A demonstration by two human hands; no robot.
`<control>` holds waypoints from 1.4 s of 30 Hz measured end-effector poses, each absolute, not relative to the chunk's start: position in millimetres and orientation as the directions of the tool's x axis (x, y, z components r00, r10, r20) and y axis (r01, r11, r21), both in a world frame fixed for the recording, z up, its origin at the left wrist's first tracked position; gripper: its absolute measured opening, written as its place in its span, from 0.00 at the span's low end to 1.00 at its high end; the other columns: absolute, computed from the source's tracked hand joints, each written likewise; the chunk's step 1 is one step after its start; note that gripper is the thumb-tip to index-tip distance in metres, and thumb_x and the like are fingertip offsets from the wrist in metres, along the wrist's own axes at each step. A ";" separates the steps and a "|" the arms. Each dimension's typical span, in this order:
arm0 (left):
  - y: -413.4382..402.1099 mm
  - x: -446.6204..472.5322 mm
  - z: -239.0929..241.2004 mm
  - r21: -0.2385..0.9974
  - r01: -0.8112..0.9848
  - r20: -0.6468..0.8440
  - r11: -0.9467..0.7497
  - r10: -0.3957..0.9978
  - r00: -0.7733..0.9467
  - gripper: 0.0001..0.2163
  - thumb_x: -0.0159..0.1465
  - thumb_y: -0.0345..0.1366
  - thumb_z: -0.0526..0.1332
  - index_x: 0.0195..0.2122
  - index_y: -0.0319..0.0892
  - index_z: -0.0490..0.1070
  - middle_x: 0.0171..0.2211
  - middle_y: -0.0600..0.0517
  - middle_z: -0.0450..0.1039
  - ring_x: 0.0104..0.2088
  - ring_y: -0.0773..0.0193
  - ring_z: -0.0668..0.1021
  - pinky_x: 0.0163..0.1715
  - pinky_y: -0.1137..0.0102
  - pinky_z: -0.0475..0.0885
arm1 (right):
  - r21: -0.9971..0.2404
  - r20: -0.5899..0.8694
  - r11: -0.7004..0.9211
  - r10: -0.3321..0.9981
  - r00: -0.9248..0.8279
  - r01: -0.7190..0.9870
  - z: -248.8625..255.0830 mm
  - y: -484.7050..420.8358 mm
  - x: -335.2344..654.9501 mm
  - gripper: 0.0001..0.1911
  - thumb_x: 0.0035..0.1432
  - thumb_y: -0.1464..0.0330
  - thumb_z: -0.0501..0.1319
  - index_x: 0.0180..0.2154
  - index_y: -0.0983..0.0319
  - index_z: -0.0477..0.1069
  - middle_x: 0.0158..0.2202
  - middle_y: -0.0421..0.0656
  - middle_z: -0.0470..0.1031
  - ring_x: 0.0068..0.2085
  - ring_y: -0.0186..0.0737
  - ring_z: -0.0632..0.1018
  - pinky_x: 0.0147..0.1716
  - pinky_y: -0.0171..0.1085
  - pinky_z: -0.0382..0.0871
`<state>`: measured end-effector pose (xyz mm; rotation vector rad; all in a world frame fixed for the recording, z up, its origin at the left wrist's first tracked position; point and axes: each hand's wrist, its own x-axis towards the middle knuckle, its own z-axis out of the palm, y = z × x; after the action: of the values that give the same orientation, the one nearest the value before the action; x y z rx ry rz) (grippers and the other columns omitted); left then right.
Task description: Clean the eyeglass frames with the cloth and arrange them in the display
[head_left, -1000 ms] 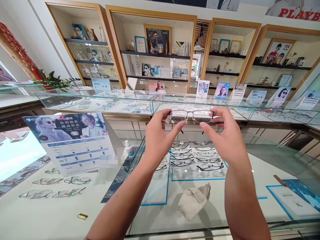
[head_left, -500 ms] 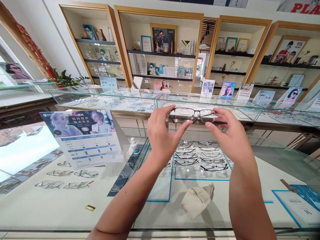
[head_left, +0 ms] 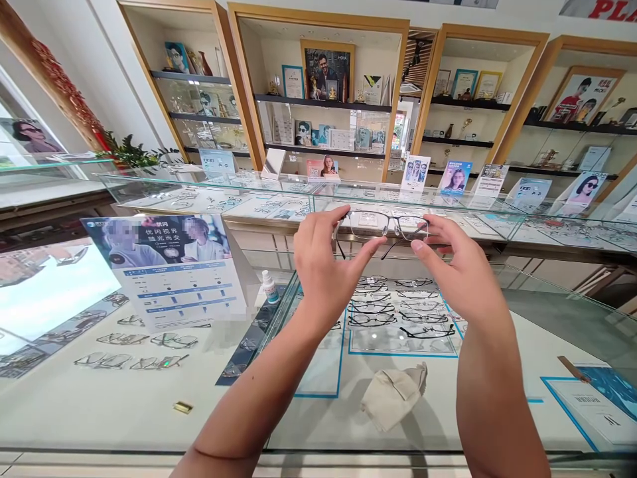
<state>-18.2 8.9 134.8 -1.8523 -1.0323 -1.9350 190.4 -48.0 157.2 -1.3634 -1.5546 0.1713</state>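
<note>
1. Eyeglasses (head_left: 392, 222) with a thin frame, dark along the top, and clear lenses; small nose pads flank the bridge, and dark temple tips show below the lenses.
2. They are in the air above the glass case (head_left: 318, 425), raised in front of the rear counter (head_left: 249, 211).
3. Left hand (head_left: 326, 265) holds one end by the fingertips, thumb stretched beneath the lens; whether that thumb touches the rim, I cannot tell. Right hand (head_left: 460, 265) holds the other end in a narrow pinch.
4. On the display card (head_left: 172, 272), "优闪视界" and "随光而变" can be read; its smaller lines are too fine. "HOYA" stands on the framed poster (head_left: 326, 72), and red letters "PLA" (head_left: 614, 9) run off the top right corner. Print on the white bottle (head_left: 269, 289) is too small.
5. Air separates the held pair from the rows of spectacles (head_left: 373, 320) below. Nearer the case's front edge lies a crumpled beige cloth (head_left: 395, 396); white surface shows between it and the leaflet (head_left: 587, 408) at right.
</note>
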 end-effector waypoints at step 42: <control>57.1 -26.6 117.8 0.276 0.553 0.960 -0.786 0.201 -0.194 0.27 0.65 0.53 0.75 0.61 0.48 0.75 0.54 0.45 0.82 0.56 0.52 0.83 0.59 0.54 0.80 | -0.556 0.725 0.510 0.683 0.084 0.656 158.2 -51.1 188.4 0.29 0.76 0.48 0.58 0.72 0.47 0.69 0.71 0.47 0.75 0.66 0.57 0.79 0.64 0.64 0.76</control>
<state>-26.6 57.1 117.8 -1.8155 -0.8824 -2.0724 188.4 -51.1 158.2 -1.1732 -1.6050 0.0300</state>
